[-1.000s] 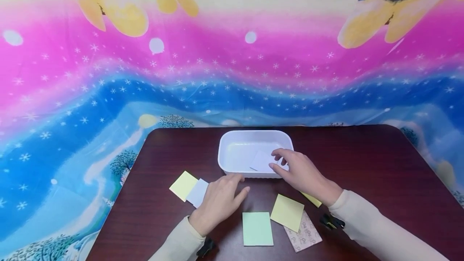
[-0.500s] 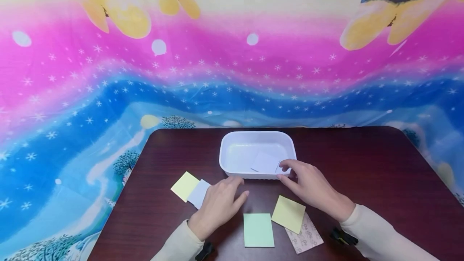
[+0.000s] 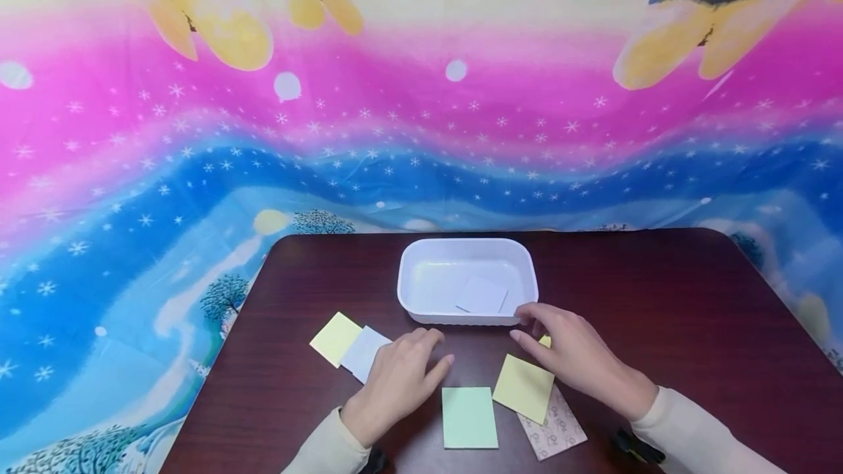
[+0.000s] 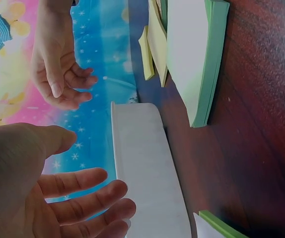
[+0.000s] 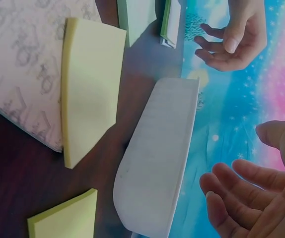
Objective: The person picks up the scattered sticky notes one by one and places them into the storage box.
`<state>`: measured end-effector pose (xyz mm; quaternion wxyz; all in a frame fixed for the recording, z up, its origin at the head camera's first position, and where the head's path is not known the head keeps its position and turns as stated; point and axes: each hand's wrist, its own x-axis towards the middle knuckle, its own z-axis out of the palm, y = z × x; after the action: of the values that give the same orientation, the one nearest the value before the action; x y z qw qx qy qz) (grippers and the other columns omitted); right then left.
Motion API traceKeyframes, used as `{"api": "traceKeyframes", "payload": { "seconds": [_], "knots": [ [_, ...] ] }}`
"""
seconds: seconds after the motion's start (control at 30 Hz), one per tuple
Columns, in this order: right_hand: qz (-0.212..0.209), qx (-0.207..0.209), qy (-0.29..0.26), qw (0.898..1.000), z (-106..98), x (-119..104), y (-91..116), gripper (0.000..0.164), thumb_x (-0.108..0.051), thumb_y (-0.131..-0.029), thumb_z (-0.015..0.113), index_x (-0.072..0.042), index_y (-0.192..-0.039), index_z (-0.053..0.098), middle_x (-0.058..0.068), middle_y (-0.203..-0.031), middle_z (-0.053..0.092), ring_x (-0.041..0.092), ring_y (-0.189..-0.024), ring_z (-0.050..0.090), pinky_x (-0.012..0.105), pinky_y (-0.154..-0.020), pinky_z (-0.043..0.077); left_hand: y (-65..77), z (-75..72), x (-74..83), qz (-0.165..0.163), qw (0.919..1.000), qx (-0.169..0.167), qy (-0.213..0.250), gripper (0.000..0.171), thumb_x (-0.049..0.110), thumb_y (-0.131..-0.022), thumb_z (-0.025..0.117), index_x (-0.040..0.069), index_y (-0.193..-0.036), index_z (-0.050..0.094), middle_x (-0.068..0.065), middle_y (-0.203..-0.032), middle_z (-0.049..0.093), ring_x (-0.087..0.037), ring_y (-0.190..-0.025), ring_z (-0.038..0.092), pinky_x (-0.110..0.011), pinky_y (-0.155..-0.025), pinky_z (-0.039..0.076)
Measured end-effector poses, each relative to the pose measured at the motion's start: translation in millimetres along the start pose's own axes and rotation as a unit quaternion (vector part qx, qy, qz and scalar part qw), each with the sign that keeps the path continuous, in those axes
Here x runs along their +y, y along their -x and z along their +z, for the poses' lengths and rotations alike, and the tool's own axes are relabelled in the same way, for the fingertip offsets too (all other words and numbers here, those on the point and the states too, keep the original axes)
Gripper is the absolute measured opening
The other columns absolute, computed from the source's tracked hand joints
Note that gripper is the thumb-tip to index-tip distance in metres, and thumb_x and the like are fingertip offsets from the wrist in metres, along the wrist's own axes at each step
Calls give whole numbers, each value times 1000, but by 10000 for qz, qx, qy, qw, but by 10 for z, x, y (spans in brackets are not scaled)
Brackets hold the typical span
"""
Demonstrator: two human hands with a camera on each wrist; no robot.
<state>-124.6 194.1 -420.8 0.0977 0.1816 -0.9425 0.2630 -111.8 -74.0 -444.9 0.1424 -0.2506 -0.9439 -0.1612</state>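
My left hand (image 3: 403, 379) hovers with loosely bent fingers, holding nothing. It partly covers a white sticky-note pad (image 3: 364, 351) that overlaps a yellow pad (image 3: 334, 339). Empty too, my right hand (image 3: 582, 357) hangs by the front right corner of a white plastic tub (image 3: 421, 317). Beneath that hand a yellow pad (image 5: 65, 218) lies mostly hidden in the head view. A white pad (image 3: 486, 294) lies inside the tub. Between the hands are a green pad (image 3: 470, 418) and a pale yellow pad (image 3: 523, 388), which rests partly on a patterned pink pad (image 3: 558, 431).
The dark wooden table (image 3: 645, 291) carries the tub near its far edge. Behind it hangs a printed cloth (image 3: 395, 123) with snowflakes. A black wrist strap (image 3: 635, 448) shows at the right sleeve.
My right hand has drawn back from inside the tub, toward me and to the right, leaving the white pad there in view. The left hand stays almost still.
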Motion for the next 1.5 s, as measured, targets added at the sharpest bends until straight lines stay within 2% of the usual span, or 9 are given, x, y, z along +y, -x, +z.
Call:
{"api": "traceKeyframes", "payload": {
  "seconds": [0.23,0.37,0.67,0.9,1.2,1.5],
  "knots": [
    [7,-4,59,10000,28,16,77,22,-42,-84,64,-25,-98,65,-20,-79,56,3,-73,54,26,-60,43,21,28,-1,21,10000,33,54,27,40,-86,59,16,-97,66,7,-82,63,-8,-66,56,-24,-48,41],
    [-64,22,-120,9999,45,40,124,25,-42,-85,63,-23,-101,66,-21,-78,55,0,-72,52,25,-59,42,36,39,6,-21,10000,-15,93,28,40,-86,59,16,-98,67,6,-82,63,-8,-64,54,-24,-48,40],
    [-243,148,-334,9990,78,64,212,18,-35,-85,65,-20,-96,65,-19,-80,54,1,-71,53,24,-59,46,81,62,25,-43,9999,-23,101,26,40,-86,60,17,-96,66,8,-83,63,-9,-66,56,-26,-49,42],
    [-162,106,-429,9989,103,60,264,14,-31,-84,67,-24,-95,63,-20,-74,52,-2,-66,50,21,-57,44,107,73,37,10,9999,-70,158,26,39,-86,60,16,-96,66,6,-81,63,-8,-65,55,-24,-48,40],
    [-69,-37,-380,9992,154,25,319,16,-35,-83,67,-25,-96,63,-22,-73,50,0,-66,50,21,-58,44,165,88,17,-5,9999,-12,164,24,38,-85,61,17,-94,66,7,-81,62,-6,-66,54,-24,-48,41],
    [-219,-196,-377,9989,225,-44,338,20,-36,-85,65,-22,-99,65,-14,-89,63,3,-77,55,26,-66,47,207,101,-42,-7,9998,104,189,23,37,-85,61,17,-94,66,7,-79,62,-3,-63,52,-24,-49,42]
  ]
}}
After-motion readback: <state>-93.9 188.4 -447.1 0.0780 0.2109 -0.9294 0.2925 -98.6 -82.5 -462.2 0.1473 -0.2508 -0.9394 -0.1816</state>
